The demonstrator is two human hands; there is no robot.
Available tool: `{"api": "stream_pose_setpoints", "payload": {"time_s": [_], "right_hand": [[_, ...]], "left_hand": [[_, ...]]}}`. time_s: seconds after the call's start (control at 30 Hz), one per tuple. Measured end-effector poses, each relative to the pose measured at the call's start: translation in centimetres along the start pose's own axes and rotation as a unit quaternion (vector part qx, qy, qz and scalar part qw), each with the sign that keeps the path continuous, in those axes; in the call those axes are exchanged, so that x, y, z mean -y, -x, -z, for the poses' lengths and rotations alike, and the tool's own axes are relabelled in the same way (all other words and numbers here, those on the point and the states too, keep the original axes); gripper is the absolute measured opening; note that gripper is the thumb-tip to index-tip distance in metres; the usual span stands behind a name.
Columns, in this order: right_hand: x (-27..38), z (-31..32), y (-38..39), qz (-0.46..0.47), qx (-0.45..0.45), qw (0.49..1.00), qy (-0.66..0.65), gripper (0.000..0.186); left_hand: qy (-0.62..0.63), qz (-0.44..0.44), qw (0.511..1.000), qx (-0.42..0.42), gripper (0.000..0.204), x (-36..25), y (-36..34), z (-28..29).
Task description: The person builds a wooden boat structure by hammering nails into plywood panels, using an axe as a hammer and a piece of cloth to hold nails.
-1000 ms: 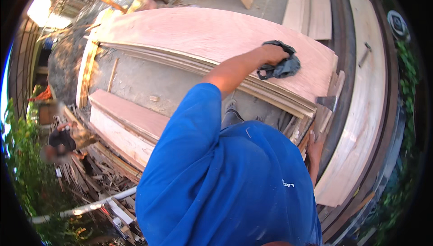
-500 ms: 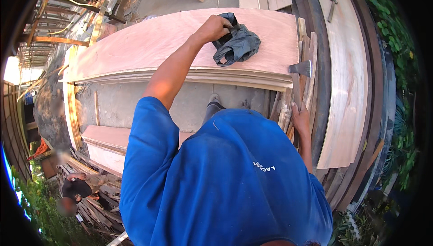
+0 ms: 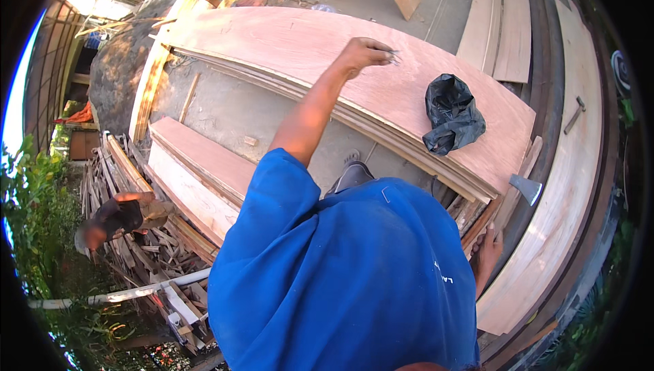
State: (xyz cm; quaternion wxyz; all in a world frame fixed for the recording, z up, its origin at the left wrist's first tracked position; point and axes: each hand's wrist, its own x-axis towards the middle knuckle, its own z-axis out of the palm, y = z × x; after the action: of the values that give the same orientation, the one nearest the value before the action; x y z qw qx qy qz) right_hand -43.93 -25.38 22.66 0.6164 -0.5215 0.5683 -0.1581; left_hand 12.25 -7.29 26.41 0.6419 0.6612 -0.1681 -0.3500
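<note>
Above the reddish plywood board [image 3: 286, 37], my left hand [image 3: 364, 56] pinches several thin nails [image 3: 394, 57] that stick out past its fingertips. To the right of that hand, a black plastic bag [image 3: 454, 114] lies crumpled on the board, its mouth open upward. Low on the right, my right hand [image 3: 487, 247] is closed round the handle of a hatchet [image 3: 525, 188]. The hatchet's wide metal head points away from me, beside the board's right end.
A hammer [image 3: 574, 116] rests on a long pale plank [image 3: 538, 235] at the right. More boards [image 3: 211, 167] are stacked at left. Scrap wood [image 3: 139, 265] is piled at lower left, where another person [image 3: 119, 221] is bent over. Plywood sheets [image 3: 501, 24] lie at the far right.
My left hand has come out of the black bag with nails in its fingers and moved left of it. The whole view has turned, so the board now slants down to the right.
</note>
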Motion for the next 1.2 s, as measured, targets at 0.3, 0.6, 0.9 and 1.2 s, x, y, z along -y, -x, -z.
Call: {"api": "stream_pose_setpoints", "payload": {"time_s": [0.3,0.6,0.9,1.2], "right_hand": [[10.8,-11.2,3.5,0.095,0.011,0.993,0.063,0.031],[10.7,-35.4,7.4,0.157,0.089,0.966,0.184,0.027],[8.8,-49.6,9.3,0.125,0.133,0.855,0.486,0.040],[7.8,-48.9,12.7,0.158,0.096,0.853,0.488,0.037]], "left_hand": [[-0.054,0.029,0.992,-0.109,0.021,7.0,-4.7,20.9],[-0.361,-0.049,0.930,-0.054,0.021,6.0,-3.6,29.9],[-0.309,-0.227,0.914,-0.131,0.017,9.3,-3.5,37.7],[-0.056,-0.156,0.977,-0.134,0.036,9.4,-3.3,37.2]]}}
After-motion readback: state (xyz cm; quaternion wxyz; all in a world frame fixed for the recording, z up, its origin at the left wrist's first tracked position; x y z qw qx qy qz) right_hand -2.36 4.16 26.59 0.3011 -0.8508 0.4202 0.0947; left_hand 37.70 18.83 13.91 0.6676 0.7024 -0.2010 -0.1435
